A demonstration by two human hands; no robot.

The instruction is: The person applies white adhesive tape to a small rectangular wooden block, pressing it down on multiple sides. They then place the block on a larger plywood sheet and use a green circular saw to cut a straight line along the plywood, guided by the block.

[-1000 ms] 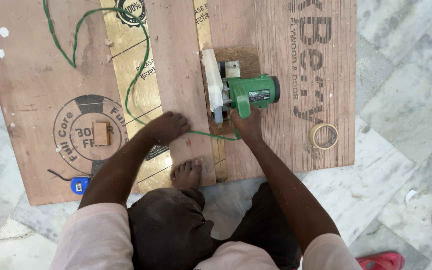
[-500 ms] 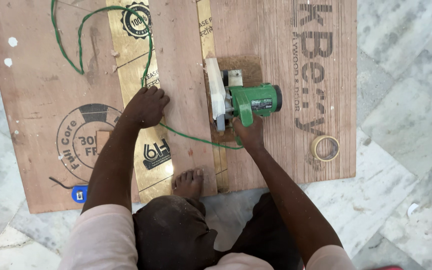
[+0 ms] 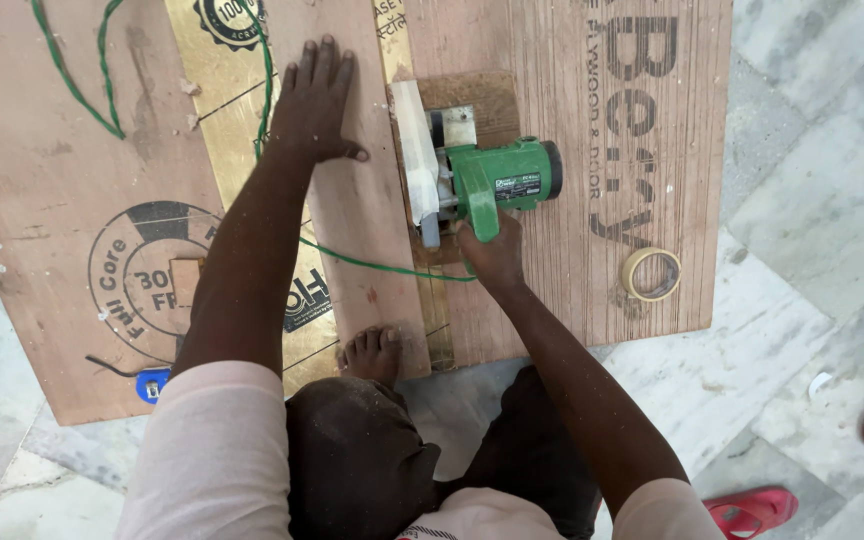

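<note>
From my view, the saw [image 3: 482, 180] blade is hidden under its white guard. My right hand [image 3: 492, 255] covers the handle, so I can't see my fingertips. The plywood sheet [image 3: 42, 200] and green cord [image 3: 72, 75] run off the top edge.

Pale veined marble floor [image 3: 812, 150]

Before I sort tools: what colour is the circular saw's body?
Green, clearest in the head view: circular saw.

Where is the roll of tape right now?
In the head view, the tape roll lies flat on the plywood sheet, near its right edge, to the right of the green power saw that the right hand grips.
</note>
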